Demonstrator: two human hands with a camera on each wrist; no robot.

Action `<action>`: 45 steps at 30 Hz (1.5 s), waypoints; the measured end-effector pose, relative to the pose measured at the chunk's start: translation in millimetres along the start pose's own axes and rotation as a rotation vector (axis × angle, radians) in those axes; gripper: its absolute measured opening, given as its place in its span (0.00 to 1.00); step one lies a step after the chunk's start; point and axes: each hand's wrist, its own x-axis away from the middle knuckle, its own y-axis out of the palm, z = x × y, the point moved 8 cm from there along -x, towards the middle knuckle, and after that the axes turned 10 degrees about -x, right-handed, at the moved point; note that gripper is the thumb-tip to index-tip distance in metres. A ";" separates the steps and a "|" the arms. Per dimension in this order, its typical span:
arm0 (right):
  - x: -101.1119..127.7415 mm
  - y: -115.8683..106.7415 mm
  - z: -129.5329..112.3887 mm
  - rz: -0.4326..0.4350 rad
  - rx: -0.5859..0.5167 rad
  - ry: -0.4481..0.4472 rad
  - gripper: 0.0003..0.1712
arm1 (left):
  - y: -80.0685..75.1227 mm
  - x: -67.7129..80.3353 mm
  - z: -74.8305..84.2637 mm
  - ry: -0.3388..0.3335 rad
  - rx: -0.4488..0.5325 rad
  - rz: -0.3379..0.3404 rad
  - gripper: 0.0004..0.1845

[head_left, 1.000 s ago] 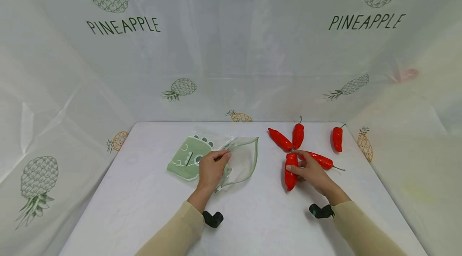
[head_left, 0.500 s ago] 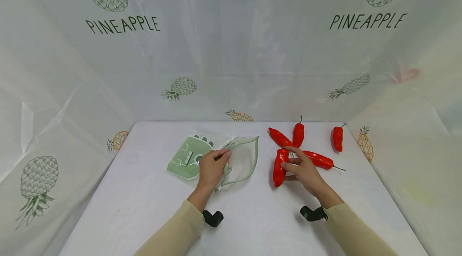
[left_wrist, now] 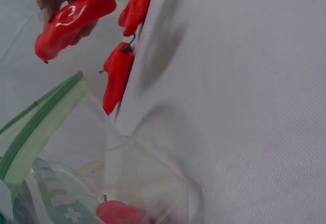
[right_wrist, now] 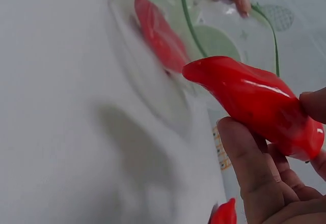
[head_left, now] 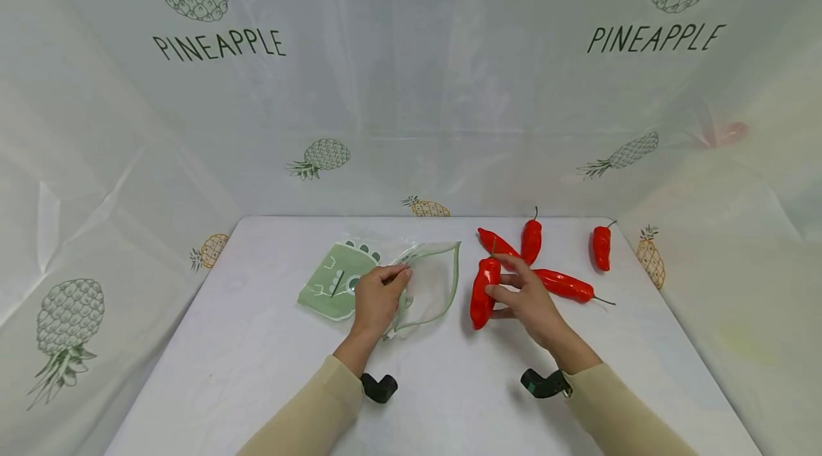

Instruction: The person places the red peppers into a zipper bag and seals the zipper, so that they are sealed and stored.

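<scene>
A clear zip bag (head_left: 329,285) with a green dinosaur print and green zip edges lies on the table, its mouth spread toward the right. My left hand (head_left: 375,300) pinches the bag near its mouth. Through the clear plastic a red chili pepper (right_wrist: 160,35) shows inside. Another red chili pepper (head_left: 484,293) is off the table, gripped by the thumb and fingers of my right hand (head_left: 531,305), just right of the bag's mouth. Its tip points toward the bag in the right wrist view. The left fingertips' hold is partly hidden.
Behind my right hand lie several chili peppers: one partly covered (head_left: 496,242), one with its stem to the back (head_left: 531,242), and one stretched rightward (head_left: 565,285). A separate pepper (head_left: 601,247) lies near the table's back right corner. A pineapple-print curtain (head_left: 411,85) hangs behind the table.
My right hand has carried its chili pepper left, away from the other peppers and toward the bag's mouth. The left hand and the bag have stayed in place.
</scene>
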 end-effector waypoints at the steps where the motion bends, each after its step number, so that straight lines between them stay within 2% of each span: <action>1: 0.2 2.5 -1.8 -0.002 -0.004 0.000 0.42 | -0.2 -0.2 -0.3 -0.001 0.001 0.002 0.12; 14: 4.8 43.0 -16.9 -0.087 -0.080 0.012 0.40 | -1.9 -1.7 1.4 0.003 -0.001 0.023 0.08; 22: 2.3 64.7 -14.8 -0.113 -0.094 0.059 0.38 | -2.3 -1.4 3.3 0.014 -0.012 0.030 0.09; 30: 1.7 81.6 -11.8 -0.162 -0.098 0.065 0.37 | -0.8 -0.3 5.4 0.023 -0.035 0.019 0.08; 36: -3.5 86.3 -11.8 -0.142 -0.097 0.073 0.37 | 1.1 4.8 8.3 0.034 -0.061 0.011 0.09; 45: -14.4 88.2 -13.2 -0.061 -0.143 0.067 0.39 | 5.1 8.9 9.5 0.052 -0.060 0.002 0.09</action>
